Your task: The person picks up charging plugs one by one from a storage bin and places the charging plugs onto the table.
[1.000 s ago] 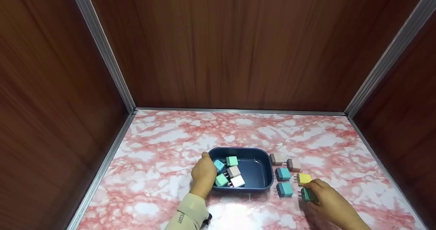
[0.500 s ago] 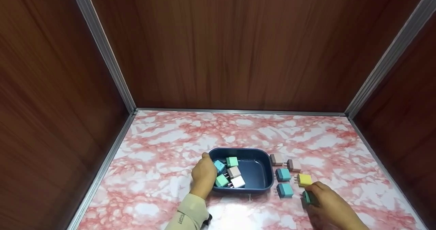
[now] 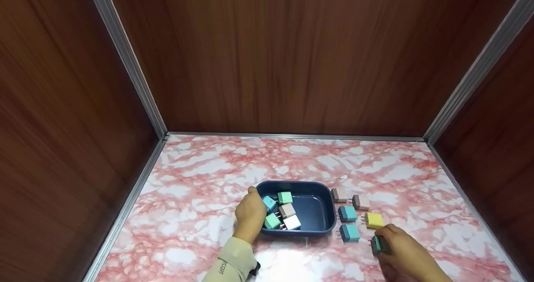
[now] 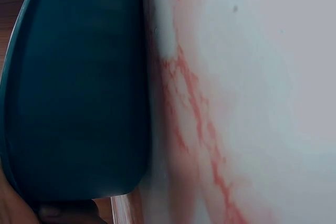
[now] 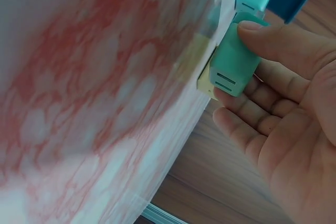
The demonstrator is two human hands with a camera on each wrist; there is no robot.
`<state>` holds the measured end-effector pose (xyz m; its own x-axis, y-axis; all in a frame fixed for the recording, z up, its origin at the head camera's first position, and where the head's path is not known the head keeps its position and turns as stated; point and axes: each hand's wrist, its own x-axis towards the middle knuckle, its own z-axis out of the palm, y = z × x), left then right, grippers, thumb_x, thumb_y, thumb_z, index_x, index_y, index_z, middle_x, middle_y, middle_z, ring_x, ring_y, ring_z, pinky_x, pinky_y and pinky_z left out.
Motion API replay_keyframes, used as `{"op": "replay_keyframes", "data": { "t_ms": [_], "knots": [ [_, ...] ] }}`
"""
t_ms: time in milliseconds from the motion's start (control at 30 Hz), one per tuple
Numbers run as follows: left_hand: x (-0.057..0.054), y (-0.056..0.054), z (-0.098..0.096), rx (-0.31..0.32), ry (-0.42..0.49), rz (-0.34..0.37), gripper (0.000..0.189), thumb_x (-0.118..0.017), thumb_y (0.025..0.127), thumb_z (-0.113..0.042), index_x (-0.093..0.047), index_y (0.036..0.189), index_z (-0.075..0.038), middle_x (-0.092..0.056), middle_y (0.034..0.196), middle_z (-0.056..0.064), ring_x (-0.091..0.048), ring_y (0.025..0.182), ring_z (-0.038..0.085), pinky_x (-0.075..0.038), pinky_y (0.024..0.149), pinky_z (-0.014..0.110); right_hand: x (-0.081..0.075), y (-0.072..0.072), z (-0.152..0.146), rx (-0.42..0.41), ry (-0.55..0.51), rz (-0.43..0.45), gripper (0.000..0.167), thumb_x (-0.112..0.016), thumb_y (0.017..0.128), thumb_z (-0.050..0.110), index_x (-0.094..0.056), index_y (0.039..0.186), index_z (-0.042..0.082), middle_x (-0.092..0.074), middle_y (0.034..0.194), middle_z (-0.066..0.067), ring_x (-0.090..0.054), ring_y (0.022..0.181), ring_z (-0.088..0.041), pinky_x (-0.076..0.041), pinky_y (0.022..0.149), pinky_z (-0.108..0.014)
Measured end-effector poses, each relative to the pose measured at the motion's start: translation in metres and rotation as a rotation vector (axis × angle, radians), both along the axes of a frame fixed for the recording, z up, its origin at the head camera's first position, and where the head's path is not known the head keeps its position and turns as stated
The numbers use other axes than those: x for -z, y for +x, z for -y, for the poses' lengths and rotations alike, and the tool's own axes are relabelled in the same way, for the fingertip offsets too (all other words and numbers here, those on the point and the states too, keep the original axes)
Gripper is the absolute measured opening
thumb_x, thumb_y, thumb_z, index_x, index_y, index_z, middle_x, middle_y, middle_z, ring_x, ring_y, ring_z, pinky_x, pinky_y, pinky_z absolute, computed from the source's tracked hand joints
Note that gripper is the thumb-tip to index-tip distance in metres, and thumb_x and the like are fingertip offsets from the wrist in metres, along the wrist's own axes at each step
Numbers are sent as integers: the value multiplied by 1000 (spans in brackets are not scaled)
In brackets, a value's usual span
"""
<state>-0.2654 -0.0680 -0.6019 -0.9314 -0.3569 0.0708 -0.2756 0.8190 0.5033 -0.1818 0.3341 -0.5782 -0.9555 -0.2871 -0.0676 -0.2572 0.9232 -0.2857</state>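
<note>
A dark blue box [image 3: 313, 217] stands on the table in the head view, holding several plug chargers. My left hand [image 3: 251, 213] grips its left rim; in the left wrist view the box wall [image 4: 79, 87] fills the left side, with part of the hand [image 4: 16, 205] below. To the right of the box, my right hand [image 3: 404, 252] pinches a green charger [image 3: 377, 245] between thumb and fingers. The right wrist view shows that charger [image 5: 231, 59] with two slots facing the camera. A yellow charger [image 3: 374, 220] lies just beyond this hand.
Two pinkish chargers, one marked by its near body [image 3: 361, 202], and two teal ones, including the nearer teal charger [image 3: 350, 232], lie right of the box. Inside are green, blue, pink and white chargers [image 3: 292, 222]. Wood-grain walls [image 3: 267, 65] enclose the marbled table [image 3: 187, 190].
My right hand has drawn the green charger slightly toward me and turned it, so less of its side shows. The left hand and box have stayed practically in place.
</note>
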Motion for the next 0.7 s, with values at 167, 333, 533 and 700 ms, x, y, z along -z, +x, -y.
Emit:
{"op": "replay_keyframes", "data": {
  "t_ms": [167,333,533,700],
  "knots": [
    [-2,0,0,2,8,4,28,-56,92,-6,-58,120,-5,-76,89,16,-73,78,33,-54,64,52,1,0,2,-19,8,-5,50,-89,71,18,-67,115,10,-63,111,-1,-62,94,-14,-55,83,-43],
    [-2,0,0,-3,3,0,22,-56,93,-6,-58,115,-6,-76,89,16,-73,78,34,-54,64,52,4,0,3,-60,11,-37,49,-90,70,15,-67,112,10,-64,110,-1,-64,94,-15,-56,82,-41],
    [-1,0,-1,0,0,1,25,-55,94,-6,-58,118,-6,-76,90,16,-73,78,33,-54,64,52,6,-2,6,-55,12,-4,47,-91,69,15,-68,109,11,-64,112,-3,-65,97,-19,-56,85,-44],
    [-1,1,0,1,-2,-14,25,-58,91,-5,-58,116,-5,-75,87,16,-73,77,34,-54,63,52,8,0,6,-70,10,-47,44,-90,69,13,-68,107,11,-64,109,-2,-65,96,-19,-56,85,-44]
  ]
}}
